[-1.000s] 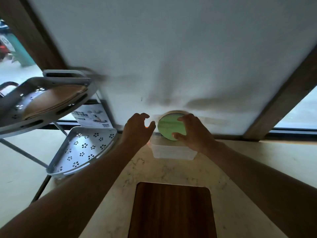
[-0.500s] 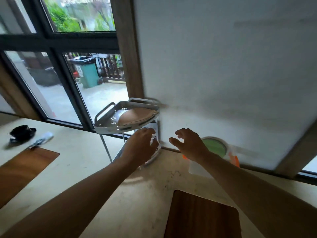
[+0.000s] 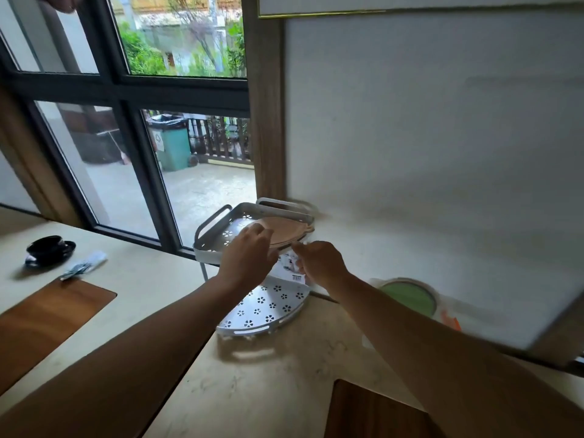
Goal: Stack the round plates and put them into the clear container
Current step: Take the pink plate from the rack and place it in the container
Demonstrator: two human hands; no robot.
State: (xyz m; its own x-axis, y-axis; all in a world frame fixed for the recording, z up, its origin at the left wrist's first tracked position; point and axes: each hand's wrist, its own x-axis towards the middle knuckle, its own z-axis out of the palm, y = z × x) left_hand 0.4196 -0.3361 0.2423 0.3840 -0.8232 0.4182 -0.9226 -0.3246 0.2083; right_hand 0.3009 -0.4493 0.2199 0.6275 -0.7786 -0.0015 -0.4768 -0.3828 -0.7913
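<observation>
Tan plates [image 3: 281, 230]: a small pile of flat round discs, matte and smooth, on the top tier of the corner rack, at about 12 o'clock from both hands.
Green plate [image 3: 410, 298]: round with a pale rim, already resting in the clear container [image 3: 450, 311] at 3 o'clock from the rack; the container is see-through plastic with an orange clip at its near side.
Left hand [image 3: 248, 259]: at the near edge of the tan pile, fingers curled and a little apart; whether they have closed on the plates I cannot tell.
Right hand [image 3: 319, 263]: just below the pile's right edge, fingers drawn loosely together, holding nothing that I can see.
Rack [image 3: 221, 230]: white metal, two quarter-round tiers with flower-shaped holes and a raised rim with handle loops.
Risk: the rim could catch the plates if they are dragged out flat; lifting only from one side could let the smooth discs slide off each other and drop onto the counter [image 3: 252, 390].
Risk: the light rack could tip or shift if a hand presses on its edge.
Counter: pale stone with faint veins, with inset wooden panels.
</observation>
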